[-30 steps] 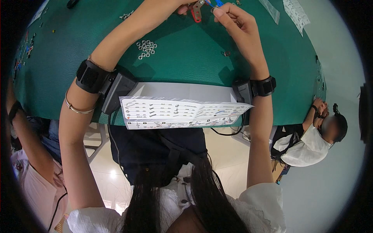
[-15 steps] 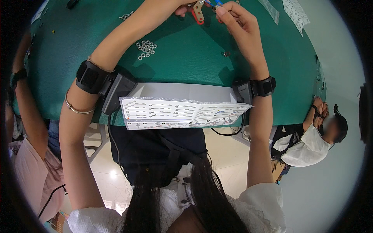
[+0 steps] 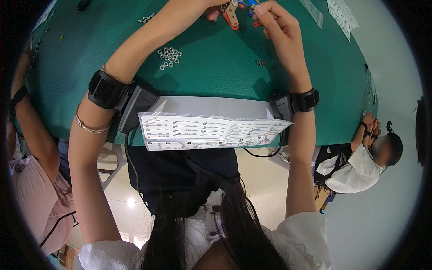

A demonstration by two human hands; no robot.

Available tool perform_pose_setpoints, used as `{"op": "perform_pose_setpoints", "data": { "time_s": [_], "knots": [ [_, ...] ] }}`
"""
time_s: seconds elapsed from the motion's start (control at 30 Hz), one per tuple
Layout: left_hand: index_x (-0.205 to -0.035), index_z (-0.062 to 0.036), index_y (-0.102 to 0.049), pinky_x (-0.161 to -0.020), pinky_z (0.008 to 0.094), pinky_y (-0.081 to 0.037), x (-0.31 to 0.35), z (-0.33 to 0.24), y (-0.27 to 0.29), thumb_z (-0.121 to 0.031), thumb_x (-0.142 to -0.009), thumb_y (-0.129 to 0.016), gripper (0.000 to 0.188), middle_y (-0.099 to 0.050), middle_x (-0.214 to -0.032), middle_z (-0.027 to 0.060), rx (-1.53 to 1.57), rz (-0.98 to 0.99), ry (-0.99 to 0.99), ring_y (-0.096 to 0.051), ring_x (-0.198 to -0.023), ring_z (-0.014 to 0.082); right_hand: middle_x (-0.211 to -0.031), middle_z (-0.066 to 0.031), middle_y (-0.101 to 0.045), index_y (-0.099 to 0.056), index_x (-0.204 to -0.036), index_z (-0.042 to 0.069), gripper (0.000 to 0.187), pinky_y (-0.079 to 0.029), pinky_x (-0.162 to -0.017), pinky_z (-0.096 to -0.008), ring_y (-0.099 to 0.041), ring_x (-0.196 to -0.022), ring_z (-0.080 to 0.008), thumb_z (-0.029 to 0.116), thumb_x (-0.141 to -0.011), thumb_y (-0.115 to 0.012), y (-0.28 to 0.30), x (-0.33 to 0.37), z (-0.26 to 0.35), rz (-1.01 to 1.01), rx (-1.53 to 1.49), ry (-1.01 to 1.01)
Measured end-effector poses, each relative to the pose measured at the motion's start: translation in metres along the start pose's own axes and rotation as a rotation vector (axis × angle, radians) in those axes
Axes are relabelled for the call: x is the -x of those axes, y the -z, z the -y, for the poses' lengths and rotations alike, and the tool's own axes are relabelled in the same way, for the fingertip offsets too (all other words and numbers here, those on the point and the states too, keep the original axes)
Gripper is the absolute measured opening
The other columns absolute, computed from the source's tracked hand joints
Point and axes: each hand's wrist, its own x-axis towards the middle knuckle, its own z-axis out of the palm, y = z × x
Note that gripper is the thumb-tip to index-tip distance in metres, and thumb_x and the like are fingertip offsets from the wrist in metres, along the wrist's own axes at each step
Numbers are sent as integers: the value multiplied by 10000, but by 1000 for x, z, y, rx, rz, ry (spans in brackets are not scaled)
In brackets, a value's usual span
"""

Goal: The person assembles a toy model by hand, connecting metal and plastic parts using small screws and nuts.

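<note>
At the top edge, both my hands meet at a small construction-kit assembly of perforated beige and red strips (image 3: 232, 17) with blue pieces. My left hand (image 3: 215, 10) is largely cut off by the picture's edge; its visible fingertips curl beside the beige and red strips, closed on the assembly. My right hand (image 3: 278, 21) pinches a blue part (image 3: 253, 3) between thumb and fingers, with a red end showing under the fingertips. Nearer to me lies a group of silver hex nuts (image 3: 170, 56). A little metal piece (image 3: 261, 63) sits below my right hand.
A folded instruction sheet (image 3: 211, 128) stands at the near edge of the green table (image 3: 216, 72), between black wrist devices (image 3: 137, 103). Small screws (image 3: 146, 19) lie beyond my left forearm. A clear bag (image 3: 312, 12) and printed sheet (image 3: 343, 18) are far right. People sit at both sides.
The beige and red strips have shifted slightly right and nearer. A red end now shows under my right fingertips. At the left, another person's arm has moved a little.
</note>
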Motion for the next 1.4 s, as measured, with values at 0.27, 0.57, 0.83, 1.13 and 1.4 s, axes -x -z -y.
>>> {"op": "perform_pose_setpoints", "data": {
  "time_s": [0.27, 0.57, 0.83, 1.13, 1.4],
  "knots": [
    [-996, -30, -666, -648, 210, -405, -4, 3, 0, -192, -1076, -461, 273, -726, -849, 60, -64, 0, 29, -564, -696, 72, -819, 73, -450, -577, -916, 64, 224, -313, -656, -201, -376, -739, -39, 228, -1066, -553, 4, 1, -3, -6, -3, 2],
    [-973, -33, -650, -637, 208, -404, -13, 11, 1, -204, -1086, -452, 284, -693, -808, 35, -21, 12, 18, -564, -694, 69, -826, 72, -460, -579, -930, 57, 218, -319, -662, -200, -382, -744, -38, 222, -1069, -546, 8, -2, -11, -4, -22, 3],
    [-1051, -13, -633, -625, 199, -410, -14, 8, -2, -141, -1072, -471, 208, -602, -834, -12, 88, 7, 31, -567, -695, 72, -827, 73, -459, -577, -929, 68, 243, -317, -662, -198, -381, -740, -38, 255, -1076, -530, 10, -3, -10, -6, -12, -10],
    [-1085, 1, -612, -610, 204, -434, -16, 4, -3, -97, -1060, -481, 166, -598, -811, -7, 43, -41, 30, -548, -675, 65, -812, 81, -464, -588, -932, 78, 248, -311, -629, -187, -382, -711, -29, 267, -1079, -522, 9, -5, 7, -19, 10, -69],
    [-1039, -18, -636, -591, 188, -387, 3, 1, 2, -143, -1061, -510, 179, -616, -814, -10, -3, -120, 6, -511, -650, 52, -815, 69, -469, -585, -922, 60, 254, -331, -653, -200, -396, -733, -39, 256, -1074, -530, -5, 1, 15, 5, 10, -43]
  ]
}}
